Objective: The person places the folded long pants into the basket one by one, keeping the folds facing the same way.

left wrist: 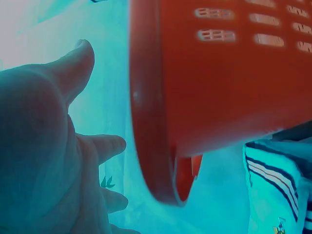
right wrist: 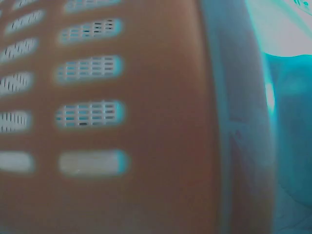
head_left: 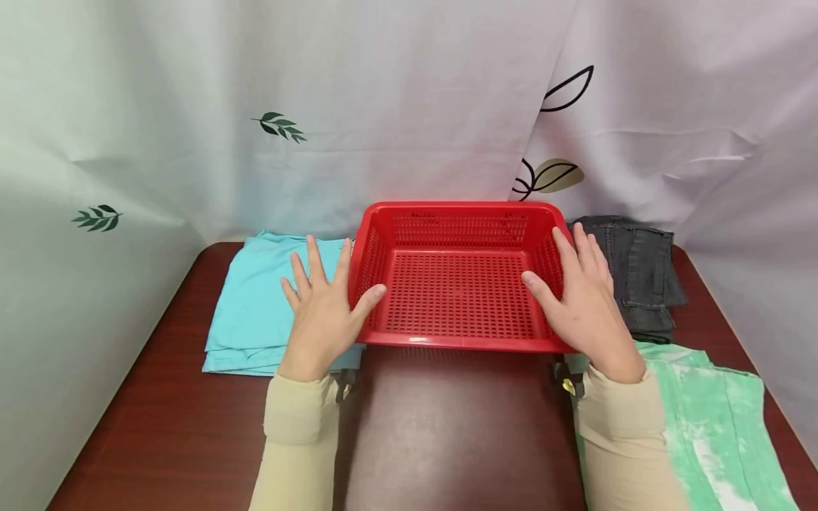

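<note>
A red plastic basket (head_left: 456, 341) with slotted walls and floor stands at the back middle of the table in the head view; its perforated bottom shows. My left hand (head_left: 324, 319) hovers at its left side with fingers spread. In the left wrist view a gap separates that hand (left wrist: 44, 146) from the basket's rim (left wrist: 148, 107). Along the right side is my right hand (head_left: 584, 305), fingers extended and thumb over the inside; whether it touches the rim I cannot tell. The slotted basket wall (right wrist: 165, 122) fills most of the right wrist view.
Folded light-blue cloth (head_left: 249, 312) lies left of the basket. Folded dark-grey jeans (head_left: 642, 277) lie at the back right, with green-and-white tie-dyed cloth (head_left: 728, 419) in front of them. Striped fabric (left wrist: 270, 180) shows in the left wrist view. A white patterned curtain (head_left: 409, 106) encloses the table.
</note>
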Action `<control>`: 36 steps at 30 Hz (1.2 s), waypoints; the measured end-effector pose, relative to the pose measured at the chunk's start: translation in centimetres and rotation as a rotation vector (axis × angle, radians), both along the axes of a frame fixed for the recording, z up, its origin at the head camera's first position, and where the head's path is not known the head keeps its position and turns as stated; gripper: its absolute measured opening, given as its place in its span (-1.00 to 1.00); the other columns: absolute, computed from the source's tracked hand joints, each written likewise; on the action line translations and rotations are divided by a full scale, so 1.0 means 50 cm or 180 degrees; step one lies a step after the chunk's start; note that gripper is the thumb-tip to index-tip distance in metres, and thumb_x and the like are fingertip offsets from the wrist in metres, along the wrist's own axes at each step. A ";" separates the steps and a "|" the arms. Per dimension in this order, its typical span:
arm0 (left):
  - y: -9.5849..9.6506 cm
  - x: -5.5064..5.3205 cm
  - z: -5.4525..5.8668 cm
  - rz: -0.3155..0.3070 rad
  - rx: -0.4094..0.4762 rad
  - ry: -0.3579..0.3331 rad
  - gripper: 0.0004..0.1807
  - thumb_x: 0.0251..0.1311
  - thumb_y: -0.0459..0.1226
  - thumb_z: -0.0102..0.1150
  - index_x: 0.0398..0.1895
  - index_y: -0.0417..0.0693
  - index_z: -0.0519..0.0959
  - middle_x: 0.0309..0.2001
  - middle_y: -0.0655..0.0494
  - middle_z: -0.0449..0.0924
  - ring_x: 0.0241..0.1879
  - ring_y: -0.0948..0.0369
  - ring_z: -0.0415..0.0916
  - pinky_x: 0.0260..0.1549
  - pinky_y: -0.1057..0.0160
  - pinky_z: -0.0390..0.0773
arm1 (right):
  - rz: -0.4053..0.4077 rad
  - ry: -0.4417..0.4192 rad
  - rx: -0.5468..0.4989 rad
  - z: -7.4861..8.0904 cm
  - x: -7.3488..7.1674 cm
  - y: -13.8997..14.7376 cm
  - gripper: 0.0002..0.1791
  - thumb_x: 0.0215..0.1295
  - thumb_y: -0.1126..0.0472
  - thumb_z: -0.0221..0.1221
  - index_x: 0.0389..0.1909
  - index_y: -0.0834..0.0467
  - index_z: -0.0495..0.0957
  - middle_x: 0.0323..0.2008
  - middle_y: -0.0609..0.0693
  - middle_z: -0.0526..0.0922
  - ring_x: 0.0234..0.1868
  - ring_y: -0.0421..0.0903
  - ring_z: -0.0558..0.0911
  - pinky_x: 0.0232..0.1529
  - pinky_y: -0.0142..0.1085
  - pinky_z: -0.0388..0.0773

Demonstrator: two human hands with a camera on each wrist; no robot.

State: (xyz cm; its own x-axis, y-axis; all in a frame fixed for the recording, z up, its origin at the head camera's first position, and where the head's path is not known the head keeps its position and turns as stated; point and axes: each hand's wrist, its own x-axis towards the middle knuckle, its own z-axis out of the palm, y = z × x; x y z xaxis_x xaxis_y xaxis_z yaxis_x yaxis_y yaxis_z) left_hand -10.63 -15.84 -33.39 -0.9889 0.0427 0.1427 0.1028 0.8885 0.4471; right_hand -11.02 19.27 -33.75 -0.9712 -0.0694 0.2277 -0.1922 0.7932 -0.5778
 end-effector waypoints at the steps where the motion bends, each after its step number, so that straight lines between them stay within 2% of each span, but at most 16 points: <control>1: -0.002 0.000 0.001 0.0015 -0.0007 -0.0016 0.00 0.30 0.37 -0.09 0.65 0.14 -0.12 0.59 -0.13 -0.62 0.50 -0.35 -0.62 0.27 -0.52 -0.45 | 0.0009 -0.0009 0.0001 0.000 -0.001 -0.002 -0.11 0.43 -0.16 0.06 0.61 0.14 -0.04 0.60 0.21 -0.23 0.57 0.29 -0.24 0.35 0.44 -0.21; 8: -0.011 0.001 0.006 0.0079 -0.0013 -0.0081 0.00 0.31 0.36 -0.10 0.65 0.14 -0.15 0.58 -0.15 -0.63 0.50 -0.35 -0.63 0.26 -0.53 -0.46 | 0.0096 0.0026 0.0004 0.001 0.000 -0.017 -0.09 0.39 -0.15 0.12 0.61 0.12 -0.02 0.60 0.18 -0.18 0.56 0.29 -0.21 0.34 0.45 -0.15; 19: -0.033 0.007 0.013 0.0129 0.0039 -0.0043 -0.01 0.34 0.34 -0.12 0.65 0.08 -0.16 0.58 -0.18 -0.62 0.49 -0.36 -0.64 0.25 -0.53 -0.48 | 0.0203 0.0195 -0.0033 -0.002 0.000 -0.038 -0.10 0.36 -0.09 0.18 0.59 0.14 0.05 0.60 0.16 -0.11 0.56 0.25 -0.13 0.36 0.41 -0.09; 29: -0.058 0.019 0.010 0.0234 0.0047 -0.0100 0.00 0.33 0.36 -0.14 0.65 0.08 -0.16 0.58 -0.17 -0.65 0.48 -0.35 -0.68 0.25 -0.53 -0.50 | 0.0288 0.0237 -0.0050 -0.004 0.008 -0.057 -0.11 0.35 -0.11 0.19 0.58 0.12 0.07 0.58 0.19 -0.04 0.56 0.25 -0.09 0.38 0.37 -0.06; 36: -0.080 0.024 0.007 0.0352 -0.0009 -0.0089 0.00 0.34 0.32 -0.09 0.64 0.01 -0.14 0.58 -0.20 -0.62 0.49 -0.38 -0.63 0.24 -0.55 -0.47 | 0.0398 0.0239 -0.0089 -0.002 0.013 -0.069 -0.12 0.37 -0.11 0.18 0.59 0.10 0.06 0.59 0.17 -0.05 0.56 0.24 -0.09 0.38 0.37 -0.09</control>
